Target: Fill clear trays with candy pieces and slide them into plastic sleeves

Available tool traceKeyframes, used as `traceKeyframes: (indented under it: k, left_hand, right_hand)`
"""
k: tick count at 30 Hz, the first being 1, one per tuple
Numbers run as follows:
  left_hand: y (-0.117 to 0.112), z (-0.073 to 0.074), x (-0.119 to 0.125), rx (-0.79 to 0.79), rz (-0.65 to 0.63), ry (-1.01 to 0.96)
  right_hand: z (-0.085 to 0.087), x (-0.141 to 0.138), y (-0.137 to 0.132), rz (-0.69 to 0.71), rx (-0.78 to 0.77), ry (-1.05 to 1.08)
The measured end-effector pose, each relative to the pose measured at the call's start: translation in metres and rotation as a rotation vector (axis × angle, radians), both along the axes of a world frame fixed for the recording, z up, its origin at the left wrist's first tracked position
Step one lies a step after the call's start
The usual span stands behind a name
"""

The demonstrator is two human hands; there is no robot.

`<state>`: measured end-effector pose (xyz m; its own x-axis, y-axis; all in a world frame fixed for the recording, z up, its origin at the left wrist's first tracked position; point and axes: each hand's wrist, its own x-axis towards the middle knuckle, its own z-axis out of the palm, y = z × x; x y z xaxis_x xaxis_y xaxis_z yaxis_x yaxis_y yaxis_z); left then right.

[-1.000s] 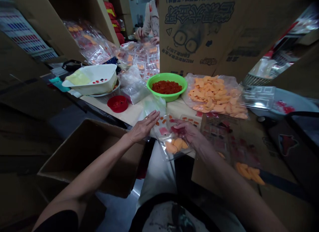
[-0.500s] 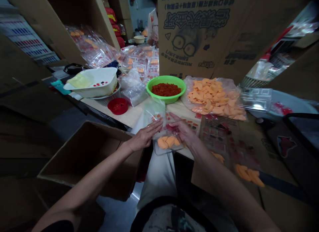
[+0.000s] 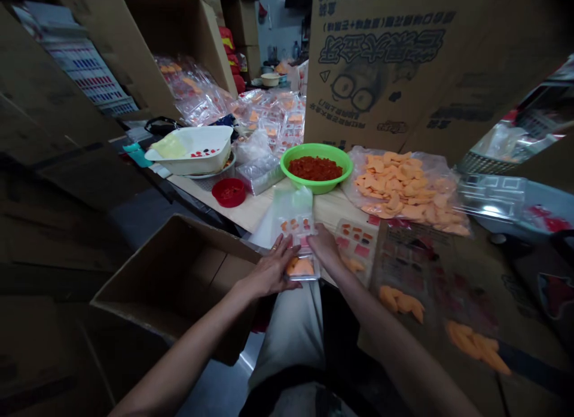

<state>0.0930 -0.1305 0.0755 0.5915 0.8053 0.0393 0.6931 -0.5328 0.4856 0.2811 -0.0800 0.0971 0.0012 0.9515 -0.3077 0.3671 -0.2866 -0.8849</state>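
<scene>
A clear plastic tray (image 3: 301, 266) lies at the table's front edge, with orange pieces in its near part, pink pieces in the middle and small red-orange ones at the far end. A clear plastic bag (image 3: 293, 199) surrounds it and extends beyond its far end. My left hand (image 3: 274, 267) grips the tray's left side, fingers over the top and thumb along the near edge. On the other side, my right hand (image 3: 324, 247) is closed at the tray's right edge, its fingertips partly hidden. Just right of it lies another filled tray (image 3: 370, 241).
Behind the tray stands a green bowl (image 3: 287, 171) of red pieces, beside a bag of orange pieces (image 3: 390, 181). A red lid-like dish (image 3: 228, 193) and white basin (image 3: 188, 160) are left. An open cardboard box (image 3: 147, 297) stands below; more filled trays lie right.
My left hand has moved down onto the tray's near part, over the orange pieces. My right hand's fingers have curled in at the tray's right edge. The view has shifted slightly left.
</scene>
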Motion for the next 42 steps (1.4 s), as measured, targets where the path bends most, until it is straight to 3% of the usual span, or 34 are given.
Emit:
traceKeyframes:
  k: [2,4,6,10,18,22,27,32,34,39,42]
  left_hand:
    - [0.005,-0.012,-0.002,0.019,0.008,0.033]
    - [0.007,-0.018,-0.004,0.029,0.0,0.047]
    - [0.007,-0.018,-0.006,0.025,-0.006,0.027]
    - [0.007,-0.015,-0.002,0.004,0.067,-0.126]
    - [0.013,-0.023,0.02,0.152,0.491,-0.417]
    - [0.021,-0.021,0.026,0.205,0.62,-0.375]
    - [0.021,-0.016,0.035,0.241,0.634,-0.414]
    - [0.016,-0.021,0.052,0.231,0.651,-0.619]
    - [0.018,-0.019,0.057,0.228,0.603,-0.701]
    - [0.024,0.0,0.063,0.138,0.318,-0.764]
    - [0.023,0.01,0.073,0.092,0.443,-0.795]
  right_hand:
    - [0.0,-0.002,-0.003,0.037,0.07,-0.407]
    - [-0.001,-0.004,-0.004,0.121,0.246,-0.773]
    - [-0.002,-0.008,-0.002,0.282,0.438,-0.956]
    - [-0.007,-0.017,0.008,0.595,0.62,-1.003]
    - [0.004,-0.016,0.011,0.881,0.709,-0.865]
    - [0.007,-0.008,-0.009,0.871,0.754,-0.791]
    - [0.014,-0.003,-0.036,0.844,0.812,-0.726]
    - [0.018,0.008,-0.045,0.643,0.821,-0.658]
    - [0.017,0.013,-0.045,0.531,0.818,-0.622]
    - [0.017,0.02,-0.04,0.259,0.892,-0.496]
    - [0.016,0.024,-0.041,0.255,0.975,-0.529]
